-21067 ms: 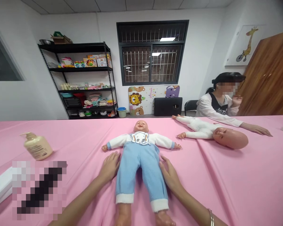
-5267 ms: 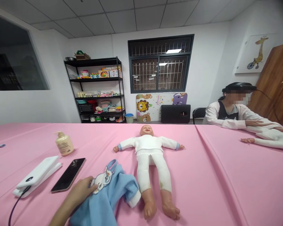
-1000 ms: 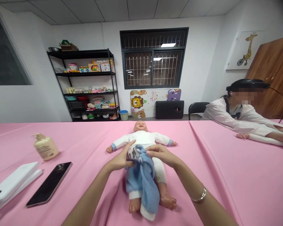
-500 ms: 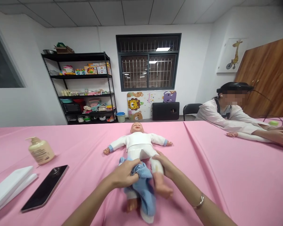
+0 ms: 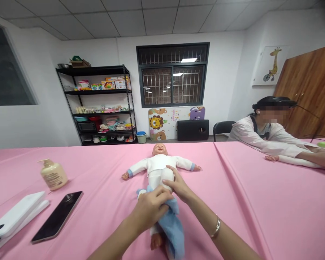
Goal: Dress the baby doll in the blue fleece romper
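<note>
A baby doll (image 5: 159, 163) in white clothes lies on its back on the pink table (image 5: 249, 202), head away from me. My left hand (image 5: 149, 208) is closed on the light blue overalls (image 5: 174, 225) bunched over the doll's lower legs. My right hand (image 5: 178, 186) grips the doll's raised leg near the knee; a bracelet is on that wrist. One bare doll foot (image 5: 155, 242) shows below the blue cloth.
To the left lie a cream pump bottle (image 5: 53, 174), a black phone (image 5: 57, 215) and a white device (image 5: 14, 216). At the right a seated person (image 5: 271, 130) leans over another doll. A black shelf rack (image 5: 97, 104) and a window stand at the back wall.
The doll's leg has been lifted and bent up toward its body by my right hand. My left hand has moved with the blue overalls down along the legs.
</note>
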Demonstrator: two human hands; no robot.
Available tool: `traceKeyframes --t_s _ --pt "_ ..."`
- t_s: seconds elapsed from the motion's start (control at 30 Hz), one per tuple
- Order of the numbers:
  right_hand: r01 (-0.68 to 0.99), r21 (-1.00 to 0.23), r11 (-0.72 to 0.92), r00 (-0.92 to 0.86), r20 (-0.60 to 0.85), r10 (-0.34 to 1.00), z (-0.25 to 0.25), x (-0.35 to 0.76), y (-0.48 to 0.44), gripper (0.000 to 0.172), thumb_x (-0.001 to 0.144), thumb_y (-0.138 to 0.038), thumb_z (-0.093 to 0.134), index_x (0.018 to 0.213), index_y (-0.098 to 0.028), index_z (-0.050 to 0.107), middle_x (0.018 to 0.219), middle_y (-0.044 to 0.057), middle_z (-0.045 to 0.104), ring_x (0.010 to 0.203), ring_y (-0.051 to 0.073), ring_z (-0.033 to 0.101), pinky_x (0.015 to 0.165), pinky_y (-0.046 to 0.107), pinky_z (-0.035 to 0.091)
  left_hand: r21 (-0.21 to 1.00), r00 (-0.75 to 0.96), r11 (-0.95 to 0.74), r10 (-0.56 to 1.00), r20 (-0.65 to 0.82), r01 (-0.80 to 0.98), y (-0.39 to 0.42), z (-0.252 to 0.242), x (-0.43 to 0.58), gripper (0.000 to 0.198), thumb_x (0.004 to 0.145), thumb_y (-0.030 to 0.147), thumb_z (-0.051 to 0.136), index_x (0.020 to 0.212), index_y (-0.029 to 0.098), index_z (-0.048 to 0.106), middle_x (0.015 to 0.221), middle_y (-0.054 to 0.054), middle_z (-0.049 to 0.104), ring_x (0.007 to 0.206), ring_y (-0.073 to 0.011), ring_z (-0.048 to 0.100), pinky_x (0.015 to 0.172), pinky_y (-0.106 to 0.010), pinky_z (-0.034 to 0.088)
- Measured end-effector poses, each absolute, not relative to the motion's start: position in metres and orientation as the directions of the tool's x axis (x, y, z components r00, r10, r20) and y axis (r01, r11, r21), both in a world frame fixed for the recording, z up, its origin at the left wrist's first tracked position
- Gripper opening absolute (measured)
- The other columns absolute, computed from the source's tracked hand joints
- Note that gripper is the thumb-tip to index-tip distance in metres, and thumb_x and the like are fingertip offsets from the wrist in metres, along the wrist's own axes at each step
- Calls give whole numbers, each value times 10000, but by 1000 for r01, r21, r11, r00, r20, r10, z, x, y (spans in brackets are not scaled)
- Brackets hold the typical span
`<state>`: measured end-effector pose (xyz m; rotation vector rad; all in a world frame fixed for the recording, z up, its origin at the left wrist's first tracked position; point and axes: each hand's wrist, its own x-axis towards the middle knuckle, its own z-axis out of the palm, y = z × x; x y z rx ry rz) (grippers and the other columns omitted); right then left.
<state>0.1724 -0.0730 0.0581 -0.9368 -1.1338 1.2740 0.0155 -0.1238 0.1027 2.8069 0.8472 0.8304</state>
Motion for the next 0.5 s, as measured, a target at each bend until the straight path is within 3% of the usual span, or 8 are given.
traceKeyframes --t_s 0.1,0.17,0.23,0.37,0.5 --pt "-117 -982 150 -129 165 978 52 181 -74 689 673 -485 658 1270 -227 429 1092 71 573 1000 225 545 902 400 439 433 639 -753 654 406 495 -105 103 20 291 743 87 472 930 261 610 962 18 601 842 -136 574 689 -221 435" --pt "-116 -987 115 -175 135 975 48 188 -76 610 775 -624 455 1212 -202 508 1152 89 565 1102 231 502 994 411 363 476 609 -732 676 416 488 -86 97 28 254 742 97 476 902 243 609 946 9 599 875 -154 561 766 -254 432" --pt "-133 -990 47 -231 77 970 44 196 -78 660 807 -671 314 1213 -191 517 1229 99 529 1173 227 459 1032 400 322 470 561 -723 690 458 506 -63 88 39 224 754 110 462 894 224 593 936 -7 589 885 -168 546 788 -280 423" --pt "-54 -998 35 -396 54 917 34 213 -78 600 725 -555 588 1187 -176 532 1151 103 582 1078 271 528 935 431 415 462 472 -645 763 442 609 -22 68 56 159 763 136 450 860 192 563 914 -32 571 878 -181 537 787 -295 421" --pt "35 -978 205 -79 202 976 28 221 -67 384 635 -451 667 917 -190 666 1018 74 635 999 297 560 870 437 452 392 447 -564 822 353 727 -8 59 60 127 788 268 490 854 186 561 899 -47 572 860 -214 549 774 -331 423"
